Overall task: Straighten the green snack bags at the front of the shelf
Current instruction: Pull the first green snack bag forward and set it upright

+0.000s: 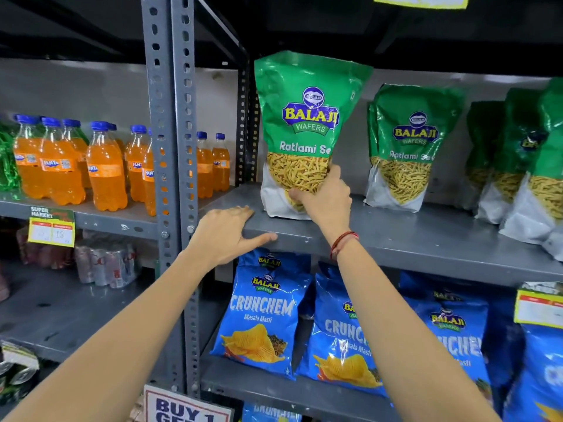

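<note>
A tall green snack bag (304,117) marked Ratlami Sev stands upright near the left front of the grey metal shelf (426,239). My right hand (326,199) grips its lower right part, fingers pressed into the clear window. My left hand (228,236) rests flat on the shelf's front edge, just left of that bag, holding nothing. A second green bag (408,147) stands further back to the right. More green bags (524,166) lean together at the far right, closer to the front.
A perforated steel upright (170,147) divides the shelving. Orange soda bottles (100,169) fill the left bay. Blue Crunchem chip bags (262,315) stand on the shelf below. Price tags (51,229) hang from the shelf edges.
</note>
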